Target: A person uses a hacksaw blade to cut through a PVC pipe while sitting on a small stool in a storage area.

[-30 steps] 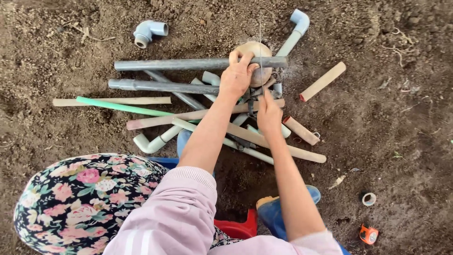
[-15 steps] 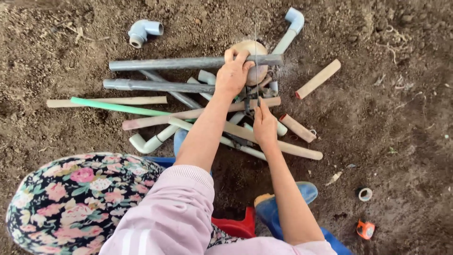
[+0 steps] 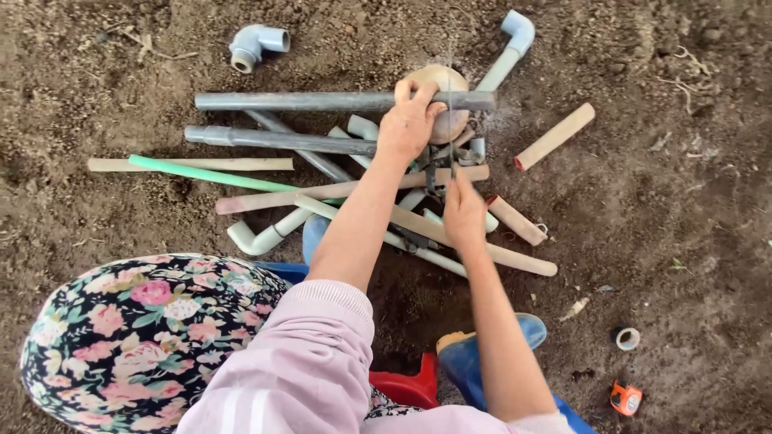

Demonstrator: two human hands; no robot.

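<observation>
Pipe (image 3: 322,101) lies under left hand (image 3: 410,120); right hand (image 3: 464,210) below it.

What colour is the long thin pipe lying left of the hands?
Green pipe, shown best in the head view.

The bare brown earth ground (image 3: 708,201) carries everything. In the middle lies a loose pile of cut plastic pipes (image 3: 322,173), grey, beige and one green, crossing each other. A grey plastic elbow fitting (image 3: 256,44) lies apart at the upper left. A short beige pipe piece (image 3: 555,137) lies alone to the right. At lower right are a small white tape roll (image 3: 627,338) and a small orange tool (image 3: 625,399).
</observation>
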